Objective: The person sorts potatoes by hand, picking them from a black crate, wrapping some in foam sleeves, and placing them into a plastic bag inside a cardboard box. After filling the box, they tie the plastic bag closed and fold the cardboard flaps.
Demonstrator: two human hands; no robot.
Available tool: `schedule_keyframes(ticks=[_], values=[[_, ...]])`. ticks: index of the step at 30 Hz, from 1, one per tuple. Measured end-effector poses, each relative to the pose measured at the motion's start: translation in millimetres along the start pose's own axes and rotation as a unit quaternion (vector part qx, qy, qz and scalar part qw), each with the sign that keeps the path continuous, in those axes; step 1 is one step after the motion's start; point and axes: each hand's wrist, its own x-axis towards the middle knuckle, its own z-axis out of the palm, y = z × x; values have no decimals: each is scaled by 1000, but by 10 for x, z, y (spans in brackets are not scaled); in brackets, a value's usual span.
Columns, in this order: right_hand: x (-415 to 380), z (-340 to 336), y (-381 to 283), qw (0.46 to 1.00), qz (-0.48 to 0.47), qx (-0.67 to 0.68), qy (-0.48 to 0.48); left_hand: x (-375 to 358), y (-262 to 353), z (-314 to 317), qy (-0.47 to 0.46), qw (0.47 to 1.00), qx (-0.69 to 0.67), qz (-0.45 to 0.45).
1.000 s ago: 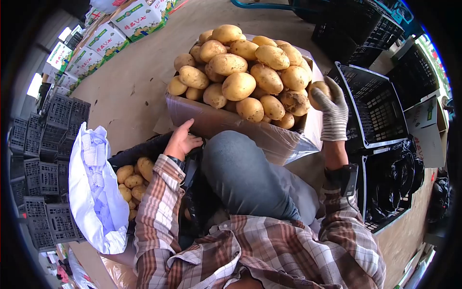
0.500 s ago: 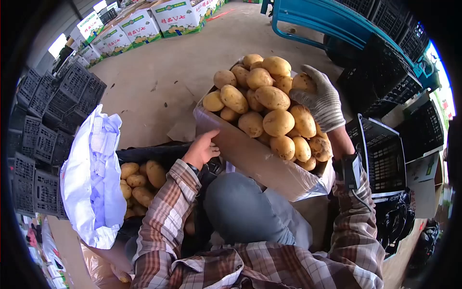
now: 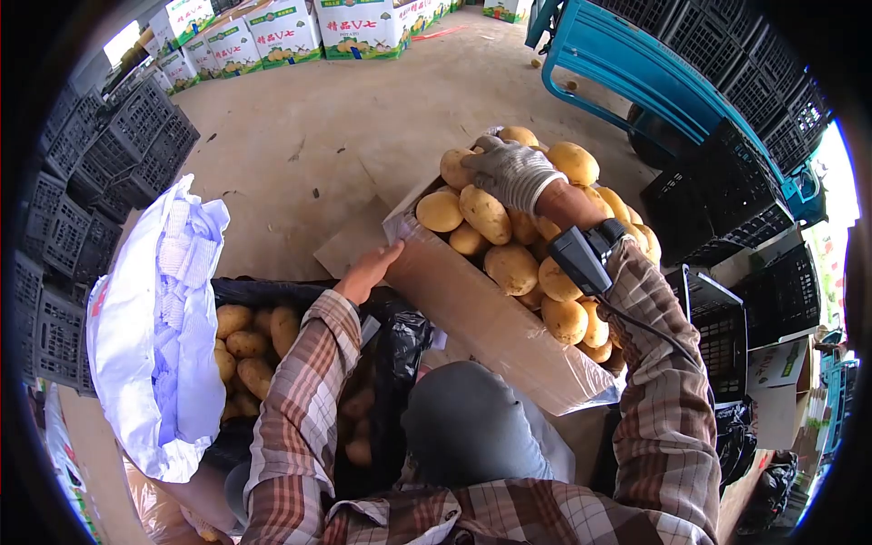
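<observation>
A cardboard box (image 3: pixel 495 322) heaped with potatoes (image 3: pixel 511 269) sits tilted in front of my knee. My left hand (image 3: pixel 368 271), bare, rests against the box's left side near its corner, fingers stretched out. On top of the heap, at its far left part, lies my right hand (image 3: pixel 510 170) in a grey knitted glove. Its fingers curve over a potato (image 3: pixel 456 169) at the far left corner; the fingertips are partly hidden, so a grip cannot be made out. A black device is strapped to my right wrist.
Left of me stand a white sack (image 3: pixel 159 336) of pale knitted items and a black-lined container with potatoes (image 3: pixel 256 374). Black crates (image 3: pixel 136 136) are stacked at far left, more (image 3: pixel 718 182) at right. Printed cartons (image 3: pixel 359 29) and a blue metal frame (image 3: pixel 627 68) stand behind.
My gloved right hand has moved left across the heap, from its right side to the far left corner. The view has shifted slightly. My left hand remains by the box's side.
</observation>
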Motion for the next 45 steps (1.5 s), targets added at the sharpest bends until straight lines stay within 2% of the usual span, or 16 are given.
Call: schedule_keyframes(ticks=[1, 4, 8, 12, 14, 16, 18, 21, 24, 26, 30, 32, 34, 36, 42, 45], values=[[38, 0, -17, 998, 57, -3, -41, -81, 105, 25, 100, 994, 33, -16], [144, 11, -13, 986, 110, -27, -121, 60, -42, -150, 20, 997, -1, 68], [61, 72, 73, 991, -28, -100, -88, 124, -106, -192, 71, 988, 87, 109], [-123, 33, -79, 994, 53, -92, -32, 247, -295, -163, 28, 991, 81, 102], [-130, 122, 51, 998, -8, 4, 65, 230, -235, -129, -3, 992, 77, 101], [-251, 46, 88, 996, 22, 42, 69, 24, -83, -51, -36, 975, 94, 199], [-432, -10, 162, 985, -20, 60, 163, 258, -329, -38, -54, 974, 151, 162], [-1045, -314, 190, 936, 81, 112, 323, -55, 51, -61, -88, 995, 44, 27], [-2013, -190, 342, 872, 228, 136, 410, 57, -62, -82, -22, 992, 117, 44], [-2783, 161, 327, 867, 310, 26, 389, -21, -1, -127, -122, 991, 53, -6], [-3889, 902, -437, 864, 407, 5, 297, -37, 111, -148, -135, 985, 28, -100], [-3944, 1204, -742, 810, 491, 122, 299, 48, -19, -244, -112, 986, 47, -111], [-3733, 1607, -843, 800, 479, 133, 337, -89, 118, -173, -102, 988, 60, -96], [-3260, 1576, -900, 685, 551, 182, 441, -131, 127, -149, -78, 991, 78, -75], [-3133, 1375, -749, 678, 532, 98, 498, -122, 59, -33, -13, 999, 6, -30], [-3106, 1448, -678, 671, 523, 42, 524, -81, 50, -49, -58, 997, 35, -42]])
